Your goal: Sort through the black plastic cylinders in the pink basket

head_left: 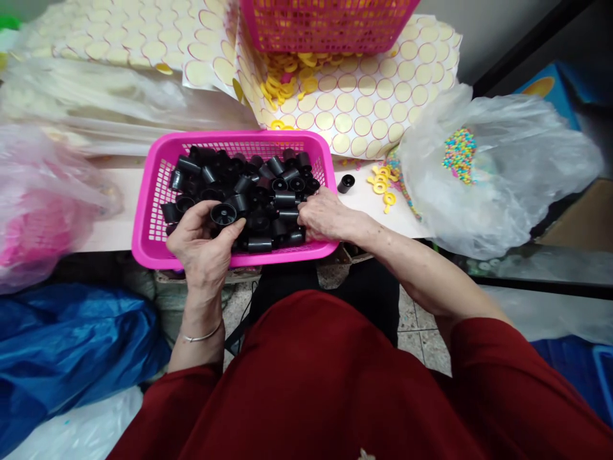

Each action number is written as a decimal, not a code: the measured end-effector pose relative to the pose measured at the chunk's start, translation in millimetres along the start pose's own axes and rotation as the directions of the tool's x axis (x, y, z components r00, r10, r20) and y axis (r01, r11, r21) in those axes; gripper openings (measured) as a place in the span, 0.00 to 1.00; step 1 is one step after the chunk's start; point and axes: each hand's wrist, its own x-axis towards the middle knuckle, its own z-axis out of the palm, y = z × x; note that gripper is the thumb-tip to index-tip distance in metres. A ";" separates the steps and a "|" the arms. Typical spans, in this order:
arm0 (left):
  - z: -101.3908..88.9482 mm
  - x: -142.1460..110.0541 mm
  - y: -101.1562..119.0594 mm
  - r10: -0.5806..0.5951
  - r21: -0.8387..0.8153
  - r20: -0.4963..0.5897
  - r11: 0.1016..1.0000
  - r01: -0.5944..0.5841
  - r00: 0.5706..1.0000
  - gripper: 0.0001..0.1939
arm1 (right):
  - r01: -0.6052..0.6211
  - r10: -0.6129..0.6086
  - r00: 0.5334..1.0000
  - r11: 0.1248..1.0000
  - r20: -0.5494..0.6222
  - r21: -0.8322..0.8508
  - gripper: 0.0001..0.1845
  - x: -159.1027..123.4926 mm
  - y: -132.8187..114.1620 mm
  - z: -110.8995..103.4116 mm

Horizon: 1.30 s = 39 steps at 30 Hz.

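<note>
A pink plastic basket (328,148) full of black plastic cylinders (244,184) stands in front of me. Over its near left side, my left hand (204,239) is closed around one black hollow cylinder (223,214), its open end facing up. My right hand (322,217) reaches over the basket's right rim with the fingers curled down among the cylinders. What those fingers hold, if anything, is hidden. A single black cylinder (346,184) rests on the table just right of the basket.
Yellow ring-shaped pieces (382,181) lie on the right. A clear bag (507,166) with coloured beads bounds that side, a pink-filled bag (43,211) the left. Behind, a second pink basket (330,29) stands on sheets of round stickers (364,105), near scattered yellow pieces (278,83).
</note>
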 end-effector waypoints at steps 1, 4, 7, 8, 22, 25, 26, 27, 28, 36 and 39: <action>0.1 0.3 -0.2 -0.003 -0.019 -0.027 1.000 0.002 1.000 0.16 | -0.027 0.026 1.000 1.000 0.017 0.013 0.08 -2.1 -2.5 -4.6; -0.4 1.2 -2.7 0.008 -0.085 -0.096 0.996 -0.016 0.995 0.17 | -0.128 0.133 0.988 0.989 -0.074 0.075 0.10 -7.8 -11.3 -18.1; -0.8 1.5 -6.7 0.039 -0.093 -0.108 0.994 -0.049 0.993 0.17 | 0.024 0.008 0.968 0.992 -0.250 0.125 0.14 -4.7 -19.7 -26.9; -0.6 1.4 -7.4 0.045 -0.083 -0.106 0.995 -0.054 0.993 0.17 | 0.144 -0.107 0.956 0.982 -0.272 0.120 0.15 -0.8 -22.2 -27.6; -6.0 -2.4 -11.4 0.121 0.054 -0.164 0.992 -0.113 0.979 0.16 | 0.389 -0.311 0.851 0.915 -0.422 0.109 0.22 3.8 -30.1 -17.1; -7.8 -2.8 -11.7 0.131 0.109 -0.159 0.987 -0.114 0.979 0.17 | 0.482 -0.445 0.857 0.871 -0.261 0.099 0.15 7.2 -41.1 -17.6; -8.8 -2.7 -11.7 0.126 0.116 -0.164 0.987 -0.107 0.978 0.17 | 0.462 -0.435 0.872 0.882 -0.224 0.087 0.12 10.3 -41.7 -16.0; -10.2 -2.6 -11.8 0.117 0.115 -0.173 0.989 -0.098 0.978 0.17 | 0.425 -0.404 0.891 0.902 -0.205 0.071 0.10 13.5 -39.9 -13.9; -12.2 -2.4 -12.2 0.107 0.105 -0.180 0.990 -0.089 0.978 0.18 | 0.373 -0.356 0.912 0.927 -0.203 0.052 0.08 16.3 -36.0 -11.4; -21.1 -1.1 -15.2 0.036 -0.060 -0.319 0.996 -0.058 0.947 0.21 | 0.102 -0.072 0.887 0.994 -0.456 0.042 0.13 10.8 -10.4 -4.5; -18.7 -1.7 -10.5 0.019 -0.071 -0.348 0.996 -0.046 0.937 0.22 | 0.293 -0.243 0.855 0.955 -0.459 0.041 0.13 13.9 -31.9 -4.9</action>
